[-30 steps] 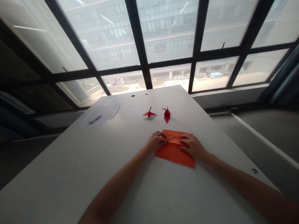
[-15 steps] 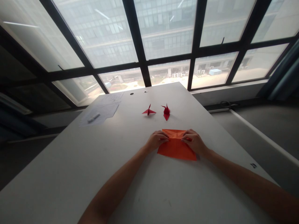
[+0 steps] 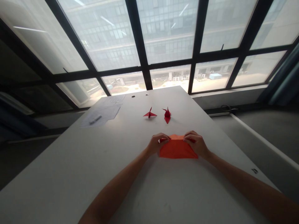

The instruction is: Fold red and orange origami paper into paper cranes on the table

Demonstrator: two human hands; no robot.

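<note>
An orange-red sheet of paper (image 3: pixel 178 150) is held above the white table (image 3: pixel 130 186), its upper part folded over and lighter orange. My left hand (image 3: pixel 158 143) pinches the sheet's upper left side between thumb and fingers. On the upper right side, my right hand (image 3: pixel 196 143) grips it in the same way. Beyond the sheet stand two folded red paper birds, one on the left (image 3: pixel 149 114) with wings spread and one on the right (image 3: pixel 167 115).
Papers (image 3: pixel 105 110) lie at the table's far left with a whitish rolled item (image 3: pixel 95 119) on them. A small dark mark or object (image 3: pixel 254 171) is near the right edge. Windows (image 3: pixel 170 34) stand behind the table.
The paper's upper flap shows less of its lighter side, and its lower edge now looks more level. Both hands still pinch it. The whole view has shifted slightly.
</note>
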